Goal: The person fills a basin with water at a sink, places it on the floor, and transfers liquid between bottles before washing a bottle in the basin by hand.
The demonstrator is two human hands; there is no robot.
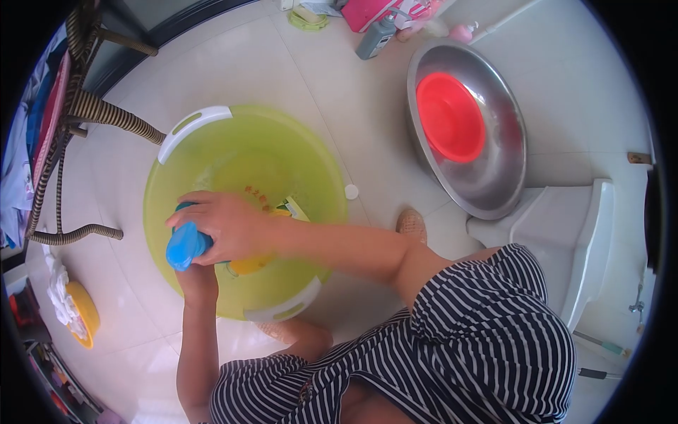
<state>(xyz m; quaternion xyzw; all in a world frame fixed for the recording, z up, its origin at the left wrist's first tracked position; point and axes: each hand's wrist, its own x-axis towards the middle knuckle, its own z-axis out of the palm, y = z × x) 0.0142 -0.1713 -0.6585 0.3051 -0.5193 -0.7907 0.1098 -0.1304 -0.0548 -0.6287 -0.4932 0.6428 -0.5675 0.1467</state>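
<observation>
Over a large green tub (332,162) with water in it, my hands meet around a glossy blue object (185,246) with darker teal parts; its kind I cannot make out. My right hand (229,222) reaches across from the right, its fingers closed over the object's far side. From below comes my left hand (199,281), closed against the object, its fingers mostly hidden behind it. Under my right forearm, a yellow item (251,265) shows in the tub. A small yellow-green and white piece (295,209) lies close by.
A steel basin (505,169) holding a red bowl (452,116) leans near a white toilet (558,233). A wicker chair (116,116) touches the left side. A yellow basin (86,318) with white cloth and a grey bottle (376,37) stand on the tiled floor.
</observation>
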